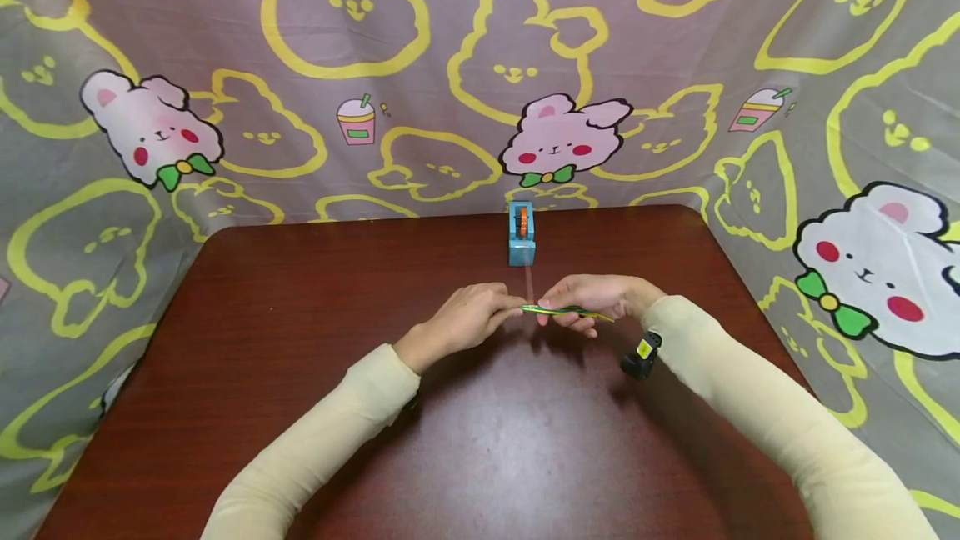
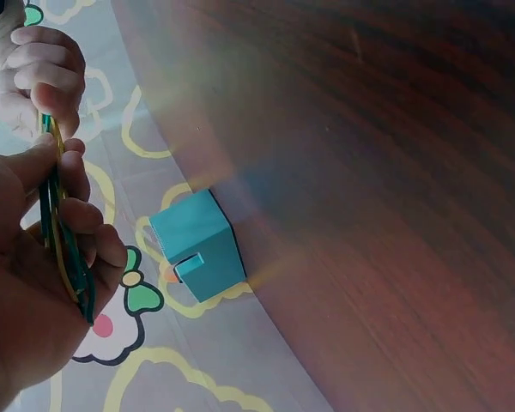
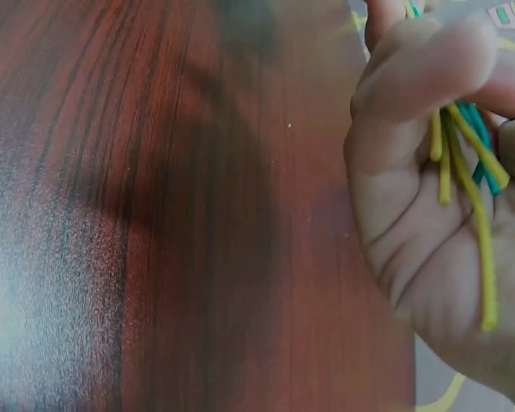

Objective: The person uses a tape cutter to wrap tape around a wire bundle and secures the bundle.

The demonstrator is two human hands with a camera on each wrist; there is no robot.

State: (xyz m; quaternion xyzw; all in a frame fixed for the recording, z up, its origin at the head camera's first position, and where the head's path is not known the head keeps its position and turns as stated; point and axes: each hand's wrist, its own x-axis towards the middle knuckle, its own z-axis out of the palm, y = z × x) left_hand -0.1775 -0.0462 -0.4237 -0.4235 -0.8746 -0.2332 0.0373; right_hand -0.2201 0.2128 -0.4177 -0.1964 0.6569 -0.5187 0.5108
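Note:
A thin bundle of yellow and green wires (image 1: 531, 308) is held between both hands above the table. My left hand (image 1: 471, 315) pinches its left end between thumb and fingers. My right hand (image 1: 588, 297) grips the other part, and in the right wrist view several loose yellow and green wire ends (image 3: 485, 275) stick out across the palm. A clear strip of tape (image 1: 528, 280) runs from the blue tape dispenser (image 1: 522, 253) towards the bundle by the right fingertips. Whether the tape touches the wires cannot be made out.
The dispenser, with an orange core (image 1: 523, 222), stands near the back edge of the dark brown table (image 1: 300, 340). A grey cloth (image 1: 450, 40) with yellow outlines and rabbit prints hangs behind and at both sides. A black wrist camera (image 1: 640, 359) sits below the right sleeve.

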